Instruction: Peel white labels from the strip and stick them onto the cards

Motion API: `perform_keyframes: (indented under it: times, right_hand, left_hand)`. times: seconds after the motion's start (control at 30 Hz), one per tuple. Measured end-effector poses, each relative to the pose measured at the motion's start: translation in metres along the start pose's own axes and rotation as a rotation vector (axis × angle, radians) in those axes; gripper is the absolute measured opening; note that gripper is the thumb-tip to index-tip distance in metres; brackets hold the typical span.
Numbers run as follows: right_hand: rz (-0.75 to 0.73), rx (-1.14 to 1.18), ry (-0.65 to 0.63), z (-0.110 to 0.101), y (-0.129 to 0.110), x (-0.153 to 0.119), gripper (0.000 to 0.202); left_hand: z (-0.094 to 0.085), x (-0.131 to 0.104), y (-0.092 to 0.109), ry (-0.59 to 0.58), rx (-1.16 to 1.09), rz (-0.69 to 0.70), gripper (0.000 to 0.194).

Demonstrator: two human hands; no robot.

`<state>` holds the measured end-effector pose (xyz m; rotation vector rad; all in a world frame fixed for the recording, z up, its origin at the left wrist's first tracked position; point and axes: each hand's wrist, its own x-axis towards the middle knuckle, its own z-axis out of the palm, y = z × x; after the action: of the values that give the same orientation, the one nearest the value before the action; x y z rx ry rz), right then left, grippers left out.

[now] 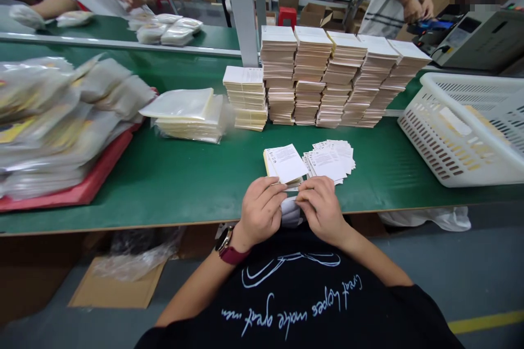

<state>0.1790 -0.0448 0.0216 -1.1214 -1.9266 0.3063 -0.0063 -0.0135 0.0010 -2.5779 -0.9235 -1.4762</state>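
My left hand and my right hand face each other at the bench's front edge, fingers pinched. A pale, folded-looking piece shows between and below them; its kind, and whether both hands grip it, is hard to make out. Just beyond my left fingertips lies a small stack of printed white cards with yellowish edges. Fanned loosely beside it, past my right fingers, are more printed cards. A dark watch with a red strap is on my left wrist.
Tall card stacks line the back of the green bench. Plastic-sleeved packs sit left of them. Bagged packs fill a red tray at far left. A white basket stands right. Two people work across the bench.
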Motion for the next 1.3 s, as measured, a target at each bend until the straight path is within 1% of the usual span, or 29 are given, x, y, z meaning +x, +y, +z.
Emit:
perform_keyframes:
  times: [0.07, 0.13, 0.17, 0.23, 0.3, 0.37, 0.43, 0.53, 0.7, 0.77, 0.87, 0.93, 0.97, 1.0, 1.1, 1.17, 1.2, 1.23, 1.3]
  right_hand:
    - [-0.116, -0.139, 0.072, -0.004, -0.001, 0.003, 0.014]
    - [-0.153, -0.092, 0.102, -0.012, 0.000, 0.013, 0.014]
    - [-0.120, -0.025, 0.106, -0.017, 0.002, 0.021, 0.012]
    - [0.039, 0.113, 0.107, -0.024, 0.009, 0.042, 0.010]
    - [0.225, 0.198, 0.088, -0.024, 0.019, 0.064, 0.008]
    - [0.356, 0.246, 0.015, -0.016, 0.030, 0.081, 0.007]
    - [0.438, 0.284, -0.082, -0.006, 0.039, 0.089, 0.006]
    - [0.480, 0.285, -0.160, 0.006, 0.047, 0.088, 0.005]
    - [0.445, 0.210, -0.195, 0.010, 0.047, 0.084, 0.005]
    - [0.377, 0.054, -0.217, 0.011, 0.043, 0.084, 0.008]
    - [0.255, -0.321, -0.235, 0.012, 0.036, 0.083, 0.012]
    - [0.264, -0.471, -0.200, 0.011, 0.036, 0.083, 0.024]
    - [0.304, -0.467, -0.196, 0.010, 0.037, 0.083, 0.030]
    - [0.361, -0.407, -0.215, 0.009, 0.040, 0.082, 0.032]
    - [0.535, -0.039, -0.271, 0.006, 0.050, 0.081, 0.025]
    - [0.580, 0.154, -0.243, 0.006, 0.055, 0.080, 0.021]
    - [0.577, 0.184, -0.220, 0.007, 0.056, 0.079, 0.020]
    - [0.556, 0.167, -0.215, 0.008, 0.055, 0.078, 0.020]
    - [0.458, -0.003, -0.218, 0.010, 0.052, 0.077, 0.023]
  left_hand:
    - [0.003, 0.000, -0.005, 0.015, 0.002, -0.020, 0.024]
    - [0.005, -0.001, -0.011, 0.025, -0.020, -0.030, 0.021]
    - [0.006, -0.001, -0.013, 0.021, -0.034, -0.034, 0.020]
    - [0.007, -0.002, -0.016, 0.000, -0.053, -0.035, 0.020]
    - [0.008, -0.002, -0.016, -0.032, -0.045, -0.032, 0.023]
    - [0.008, -0.003, -0.015, -0.058, -0.029, -0.031, 0.026]
    - [0.009, -0.003, -0.014, -0.072, -0.021, -0.044, 0.027]
    - [0.009, -0.004, -0.013, -0.082, -0.024, -0.057, 0.028]
    - [0.008, -0.002, -0.013, -0.097, 0.012, -0.055, 0.026]
    - [0.008, 0.000, -0.012, -0.120, 0.046, -0.042, 0.025]
    - [0.008, 0.002, -0.012, -0.142, 0.094, -0.010, 0.023]
    - [0.009, 0.003, -0.012, -0.136, 0.106, 0.001, 0.021]
    - [0.009, 0.003, -0.012, -0.133, 0.108, 0.002, 0.021]
    - [0.008, 0.003, -0.011, -0.133, 0.110, 0.000, 0.021]
    - [0.008, 0.002, -0.011, -0.148, 0.118, -0.001, 0.021]
    - [0.007, 0.001, -0.011, -0.167, 0.125, 0.009, 0.020]
    - [0.007, 0.001, -0.011, -0.174, 0.129, 0.015, 0.019]
    - [0.007, 0.001, -0.011, -0.179, 0.133, 0.018, 0.019]
    - [0.008, 0.002, -0.011, -0.179, 0.138, 0.017, 0.019]
